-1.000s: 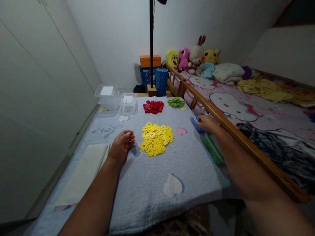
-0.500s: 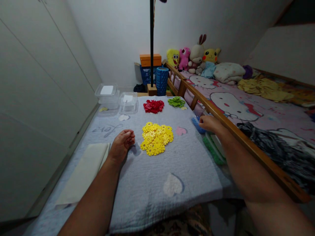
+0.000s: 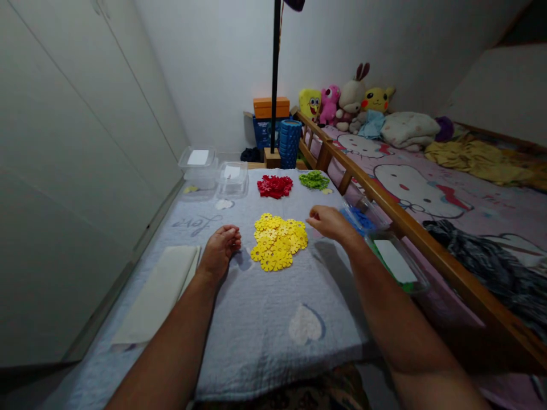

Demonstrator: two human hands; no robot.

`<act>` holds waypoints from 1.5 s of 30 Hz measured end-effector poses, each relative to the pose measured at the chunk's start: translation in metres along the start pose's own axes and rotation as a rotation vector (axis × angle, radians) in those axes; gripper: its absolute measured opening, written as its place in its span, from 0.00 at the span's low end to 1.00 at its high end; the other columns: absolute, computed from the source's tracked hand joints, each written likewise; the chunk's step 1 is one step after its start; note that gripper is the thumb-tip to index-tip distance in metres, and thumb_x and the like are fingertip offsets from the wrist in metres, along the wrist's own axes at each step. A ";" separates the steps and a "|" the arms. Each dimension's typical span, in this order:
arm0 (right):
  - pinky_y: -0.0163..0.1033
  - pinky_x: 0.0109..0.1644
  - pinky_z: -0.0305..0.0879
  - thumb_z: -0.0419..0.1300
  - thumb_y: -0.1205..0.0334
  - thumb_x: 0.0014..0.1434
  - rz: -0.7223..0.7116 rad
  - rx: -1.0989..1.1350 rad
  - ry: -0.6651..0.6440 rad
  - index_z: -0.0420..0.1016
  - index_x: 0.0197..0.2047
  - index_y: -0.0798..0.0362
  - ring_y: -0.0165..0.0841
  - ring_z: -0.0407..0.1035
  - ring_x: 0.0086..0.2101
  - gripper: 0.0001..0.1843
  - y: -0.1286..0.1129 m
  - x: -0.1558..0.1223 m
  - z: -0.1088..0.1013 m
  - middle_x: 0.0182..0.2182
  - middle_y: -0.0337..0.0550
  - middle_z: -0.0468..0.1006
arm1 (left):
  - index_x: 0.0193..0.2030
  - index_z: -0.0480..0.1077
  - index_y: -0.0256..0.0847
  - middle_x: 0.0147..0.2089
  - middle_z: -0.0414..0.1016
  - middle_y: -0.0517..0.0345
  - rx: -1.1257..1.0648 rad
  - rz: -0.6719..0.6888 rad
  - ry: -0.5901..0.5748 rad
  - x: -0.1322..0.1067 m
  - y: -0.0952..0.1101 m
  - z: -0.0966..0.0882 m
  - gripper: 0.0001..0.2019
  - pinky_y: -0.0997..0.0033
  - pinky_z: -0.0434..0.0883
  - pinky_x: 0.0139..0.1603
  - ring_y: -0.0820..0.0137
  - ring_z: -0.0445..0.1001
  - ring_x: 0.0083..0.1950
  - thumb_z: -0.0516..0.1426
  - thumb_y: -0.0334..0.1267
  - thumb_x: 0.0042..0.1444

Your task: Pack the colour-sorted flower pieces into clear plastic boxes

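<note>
A pile of yellow flower-shaped plastic discs (image 3: 277, 242) lies in the middle of the cloth-covered table. Left of it, my left hand (image 3: 220, 247) rests on the cloth with fingers curled in; nothing shows in them. My right hand (image 3: 327, 221) is just right of the pile, above the cloth. Its thumb and fingers are pinched together, and whatever they may hold is too small to make out. Behind my right wrist stands a clear container with blue pieces (image 3: 359, 219). Nearer, under my forearm's outer side, is a lidded container with green pieces (image 3: 395, 262).
Red pieces (image 3: 274, 186) and light green pieces (image 3: 314, 180) lie in heaps at the back. Clear lidded boxes (image 3: 199, 165) stand back left. A folded pale cloth (image 3: 158, 293) lies at left. A wooden bed rail (image 3: 384, 210) borders the right; a black pole (image 3: 274, 80) rises behind.
My right hand has moved left from the blue-piece container to beside the yellow pile. My left hand stays in place on the cloth. The view has shifted slightly.
</note>
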State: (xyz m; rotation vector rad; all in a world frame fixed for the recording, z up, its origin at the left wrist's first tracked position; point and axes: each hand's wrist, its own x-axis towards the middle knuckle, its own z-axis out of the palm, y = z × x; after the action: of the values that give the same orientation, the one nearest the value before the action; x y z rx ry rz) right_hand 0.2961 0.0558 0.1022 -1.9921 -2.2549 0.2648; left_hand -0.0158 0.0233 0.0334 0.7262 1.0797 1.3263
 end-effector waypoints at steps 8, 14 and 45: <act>0.46 0.62 0.61 0.60 0.56 0.66 -0.053 0.244 0.241 0.75 0.57 0.52 0.43 0.70 0.57 0.19 -0.026 0.002 0.094 0.57 0.52 0.78 | 0.30 0.73 0.40 0.24 0.69 0.62 0.327 0.041 0.014 -0.001 -0.003 0.014 0.10 0.74 0.62 0.25 0.73 0.66 0.25 0.65 0.39 0.39; 0.46 0.62 0.60 0.58 0.56 0.65 -0.072 0.291 0.278 0.77 0.50 0.50 0.42 0.71 0.54 0.13 -0.019 0.003 0.106 0.53 0.50 0.81 | 0.29 0.76 0.42 0.28 0.74 0.58 0.552 0.178 -0.175 0.000 0.026 0.038 0.05 0.68 0.66 0.33 0.66 0.70 0.31 0.66 0.38 0.43; 0.48 0.62 0.60 0.59 0.55 0.65 -0.050 0.301 0.311 0.78 0.48 0.49 0.43 0.71 0.53 0.13 -0.020 0.002 0.109 0.53 0.49 0.80 | 0.54 0.77 0.42 0.76 0.57 0.38 1.529 0.412 0.017 0.173 0.040 0.030 0.20 0.38 0.67 0.62 0.38 0.64 0.67 0.64 0.31 0.52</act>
State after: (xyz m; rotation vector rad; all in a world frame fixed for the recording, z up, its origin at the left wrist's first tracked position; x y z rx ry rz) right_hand 0.2536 0.0499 -0.0001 -1.6900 -1.9396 0.2517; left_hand -0.0187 0.2031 0.0461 2.1125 1.9746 0.5780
